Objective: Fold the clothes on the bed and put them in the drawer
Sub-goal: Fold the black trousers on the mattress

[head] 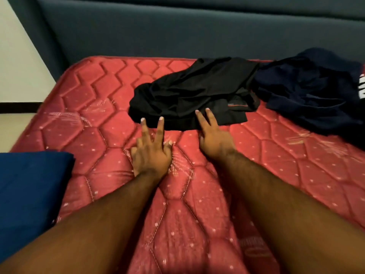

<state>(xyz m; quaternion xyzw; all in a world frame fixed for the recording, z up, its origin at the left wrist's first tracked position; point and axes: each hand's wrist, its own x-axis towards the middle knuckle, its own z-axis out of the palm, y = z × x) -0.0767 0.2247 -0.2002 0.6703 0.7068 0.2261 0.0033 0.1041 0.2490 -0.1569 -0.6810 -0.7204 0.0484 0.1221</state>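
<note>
While both hands reach out with straight, spread fingers holding nothing, the left hand (151,153) stops just short of the black garment (194,93) and the right hand (214,138) touches its near edge. Judged step: taking the next piece; next, grip and spread it flat on the bed (98,91).

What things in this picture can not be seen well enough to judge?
- Navy garment, head view: the right edge cuts it off, so its white print cannot be read.
- Black garment: crumpled, so its type is unclear.
- Right hand and left hand: motion blur; whether the fingertips touch the black cloth is uncertain.
- Blue cloth: cut by the left edge.
- Drawer: not in view.
</note>
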